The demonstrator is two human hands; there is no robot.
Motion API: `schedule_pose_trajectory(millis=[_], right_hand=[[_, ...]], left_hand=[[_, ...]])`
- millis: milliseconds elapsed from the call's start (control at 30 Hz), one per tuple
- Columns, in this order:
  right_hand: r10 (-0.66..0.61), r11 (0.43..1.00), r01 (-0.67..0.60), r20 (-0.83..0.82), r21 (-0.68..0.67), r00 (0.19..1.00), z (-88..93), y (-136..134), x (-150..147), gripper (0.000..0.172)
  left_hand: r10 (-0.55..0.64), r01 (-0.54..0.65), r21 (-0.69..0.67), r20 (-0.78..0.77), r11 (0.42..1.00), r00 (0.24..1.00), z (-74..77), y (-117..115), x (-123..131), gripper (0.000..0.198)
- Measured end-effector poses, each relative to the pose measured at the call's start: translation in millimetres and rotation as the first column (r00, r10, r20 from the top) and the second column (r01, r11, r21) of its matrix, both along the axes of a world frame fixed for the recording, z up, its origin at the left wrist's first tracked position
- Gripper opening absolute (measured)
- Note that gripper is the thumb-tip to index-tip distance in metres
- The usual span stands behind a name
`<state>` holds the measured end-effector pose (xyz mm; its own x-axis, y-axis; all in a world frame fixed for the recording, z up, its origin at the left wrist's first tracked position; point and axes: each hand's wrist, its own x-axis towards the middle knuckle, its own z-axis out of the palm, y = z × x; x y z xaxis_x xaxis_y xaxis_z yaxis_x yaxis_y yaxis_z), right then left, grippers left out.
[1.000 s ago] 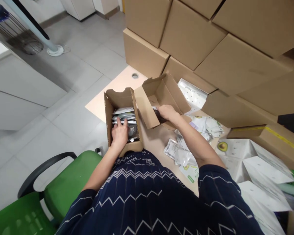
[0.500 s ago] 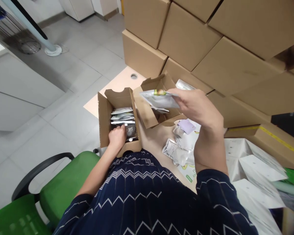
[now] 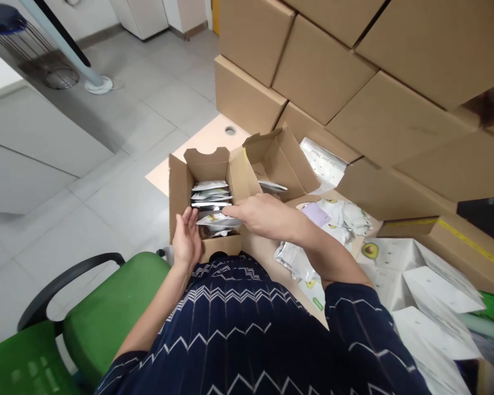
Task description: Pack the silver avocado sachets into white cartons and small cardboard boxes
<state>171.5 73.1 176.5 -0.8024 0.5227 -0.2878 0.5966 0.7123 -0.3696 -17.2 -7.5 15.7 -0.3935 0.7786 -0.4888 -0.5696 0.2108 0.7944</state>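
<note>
My right hand point(image 3: 261, 215) pinches the edge of a silvery pouch point(image 3: 217, 220) with an avocado print, which lies partly inside an open cardboard box point(image 3: 220, 245). Behind that pouch, several flat packets point(image 3: 211, 185) stand in a row in the same box. My left hand point(image 3: 186, 237) rests at the box's left side, fingers outstretched near the pouch's left end and holding nothing. To the right, a second open cardboard box point(image 3: 298, 164) has a few pouches point(image 3: 273, 187) lying in it.
Large cardboard boxes point(image 3: 321, 71) are stacked along the back right. Loose packets point(image 3: 298, 260) and a lilac packet point(image 3: 316, 214) lie on the table beyond my right forearm. White cartons point(image 3: 420, 274) stand at the right. A green chair point(image 3: 119, 312) is at my left.
My right hand has brought the pouch from above the right box down and left into the left box. My left hand has come out from among the packets and opened at the box's side.
</note>
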Motion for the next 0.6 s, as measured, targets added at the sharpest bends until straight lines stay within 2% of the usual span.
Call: schedule_pose_trajectory(millis=[67, 133, 267, 367, 500, 600], right_hand=[[0.032, 0.999, -0.034, 0.09, 0.025, 0.995, -2.8, -1.3, -16.3, 0.031], [0.069, 0.997, -0.075, 0.145, 0.036, 0.987, -13.0, -2.6, -34.8, 0.03], [0.126, 0.991, -0.132, 0.169, 0.027, 0.978, -54.4, -9.3, -68.1, 0.029], [0.154, 0.988, -0.151, 0.256, -0.031, 0.954, -87.8, -16.4, -81.1, 0.029], [0.077, 0.997, -0.076, 0.334, -0.017, 0.939, -114.0, -19.0, -84.5, 0.033], [0.021, 0.999, -0.032, 0.326, 0.028, 0.945, -127.0, -15.8, -87.8, 0.03]], left_hand=[[-0.016, 0.027, 0.081, -0.136, 0.996, 0.991, -1.0, -3.9, 1.7, 0.059], [-0.079, 0.101, 0.083, -0.235, 0.991, 0.969, -6.2, -5.6, 1.9, 0.064], [-0.188, 0.229, 0.05, -0.421, 0.972, 0.887, -17.7, -8.0, -1.0, 0.068], [-0.252, 0.302, 0.017, -0.508, 0.953, 0.824, -19.2, -11.2, -3.1, 0.068], [-0.252, 0.317, -0.002, -0.612, 0.949, 0.75, -16.1, -12.5, -4.5, 0.067], [-0.299, 0.383, -0.042, -0.704, 0.923, 0.644, -15.5, -8.6, -3.4, 0.066]])
